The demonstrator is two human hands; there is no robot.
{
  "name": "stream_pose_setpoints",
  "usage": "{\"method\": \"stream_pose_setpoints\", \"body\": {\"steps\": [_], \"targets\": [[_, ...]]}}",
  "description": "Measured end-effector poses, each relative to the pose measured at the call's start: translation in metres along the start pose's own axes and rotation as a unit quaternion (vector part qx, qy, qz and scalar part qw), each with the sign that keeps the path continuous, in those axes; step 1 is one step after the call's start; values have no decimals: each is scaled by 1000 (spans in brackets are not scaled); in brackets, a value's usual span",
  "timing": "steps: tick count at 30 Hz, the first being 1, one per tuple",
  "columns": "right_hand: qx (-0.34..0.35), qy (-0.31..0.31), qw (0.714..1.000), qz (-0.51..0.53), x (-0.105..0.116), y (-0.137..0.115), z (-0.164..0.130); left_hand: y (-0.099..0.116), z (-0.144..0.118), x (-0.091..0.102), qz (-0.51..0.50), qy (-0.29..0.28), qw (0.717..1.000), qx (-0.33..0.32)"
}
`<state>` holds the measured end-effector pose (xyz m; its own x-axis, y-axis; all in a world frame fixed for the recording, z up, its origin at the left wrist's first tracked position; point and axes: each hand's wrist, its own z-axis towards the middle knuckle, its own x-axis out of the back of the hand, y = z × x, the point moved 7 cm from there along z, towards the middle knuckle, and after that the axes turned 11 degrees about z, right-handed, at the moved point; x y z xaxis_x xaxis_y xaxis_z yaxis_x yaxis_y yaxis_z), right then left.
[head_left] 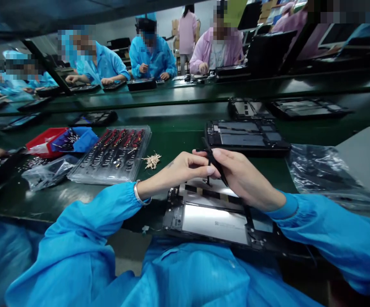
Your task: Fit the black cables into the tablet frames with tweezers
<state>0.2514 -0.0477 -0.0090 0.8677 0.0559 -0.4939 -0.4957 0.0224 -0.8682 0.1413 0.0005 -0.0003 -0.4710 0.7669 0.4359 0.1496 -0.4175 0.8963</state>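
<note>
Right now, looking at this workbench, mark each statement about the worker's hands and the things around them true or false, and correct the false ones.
1. Both hands pinch one thin black strip. True: the left hand and right hand meet on the black strip.
2. An opened tablet lies under the hands. True: the opened tablet sits at the bench edge.
3. The clear parts tray is right of the hands. False: the clear parts tray lies to their left.
4. The left wrist is bare. False: it wears a bracelet.
5. The red bin stands beside a blue one. True: red bin, blue bin.
</note>
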Motion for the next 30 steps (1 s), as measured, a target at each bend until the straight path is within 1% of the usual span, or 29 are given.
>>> {"method": "stream_pose_setpoints", "body": {"steps": [1, 2, 5, 7, 10, 12, 15, 17, 19, 21, 22, 23, 24, 25, 26, 27, 28, 30], "targets": [[5, -4, 1000, -8, 0, 0, 0, -1, 1, 1, -17, 0, 1000, 1], [27, -1, 1000, -9, 2, -5, 1, -2, 1, 1, -37, -2, 999, 2], [110, 37, 993, -14, 13, -28, 3, -5, 4, 1, -77, -14, 997, 22], [139, 64, 988, -30, 22, -41, 7, -8, 7, 2, -74, -31, 996, 42], [136, 88, 983, -83, 32, -47, 11, -11, 12, 6, -28, -64, 995, 65], [132, 87, 975, -158, 33, -45, 11, -10, 15, 8, 22, -88, 994, 64], [120, 55, 956, -260, 29, -39, 10, -4, 17, 10, 84, -123, 988, 49], [115, 33, 952, -283, 24, -35, 9, -1, 18, 10, 115, -144, 982, 43], [123, 26, 949, -288, 20, -36, 8, 1, 18, 12, 165, -154, 974, 26], [142, 35, 947, -286, 19, -38, 6, 3, 19, 15, 224, -143, 964, -17], [151, 44, 947, -279, 19, -40, 6, 7, 19, 17, 249, -119, 959, -56], [159, 53, 949, -268, 19, -41, 5, 13, 19, 20, 272, -76, 953, -106], [166, 61, 950, -257, 20, -41, 5, 21, 17, 24, 297, -16, 941, -160], [170, 66, 952, -247, 21, -41, 4, 30, 13, 28, 328, 52, 919, -211], [173, 68, 953, -241, 21, -41, 4, 39, 7, 30, 370, 121, 886, -253], [176, 68, 952, -240, 21, -41, 3, 47, 1, 29, 419, 182, 843, -286], [181, 66, 950, -244, 21, -40, 2, 54, -4, 25, 470, 224, 797, -305], [205, 68, 940, -265, 19, -42, -2, 64, -10, 13, 559, 267, 716, -322]]}}
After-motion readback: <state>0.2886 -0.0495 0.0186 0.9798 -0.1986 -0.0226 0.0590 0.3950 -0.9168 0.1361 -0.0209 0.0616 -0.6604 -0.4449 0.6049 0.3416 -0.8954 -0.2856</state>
